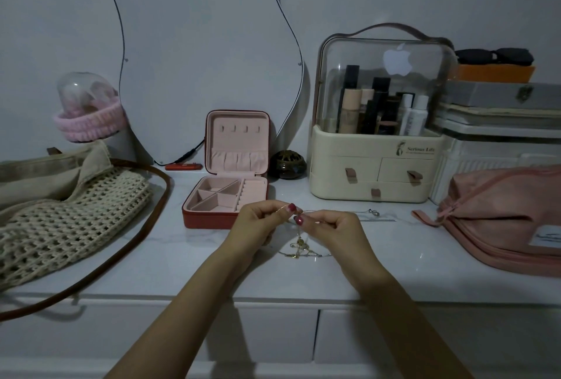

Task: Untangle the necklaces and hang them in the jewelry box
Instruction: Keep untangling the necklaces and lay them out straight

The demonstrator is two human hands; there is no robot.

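A tangle of thin necklaces (299, 246) hangs between my hands and trails onto the white counter, with small gold charms in the knot. My left hand (261, 221) pinches a chain at thumb and forefinger. My right hand (329, 225) pinches the chain just beside it. The red jewelry box (227, 196) stands open right behind my left hand, its pink lid upright with a row of bare hooks (239, 129). A separate silver necklace (375, 214) lies on the counter to the right of my right hand.
A knitted bag with a brown strap (76, 214) covers the left of the counter. A cream cosmetics organizer (376, 172) stands at back right, a pink pouch (501, 221) at far right. A small dark pot (287, 164) sits beside the box. Drawers lie below the counter edge.
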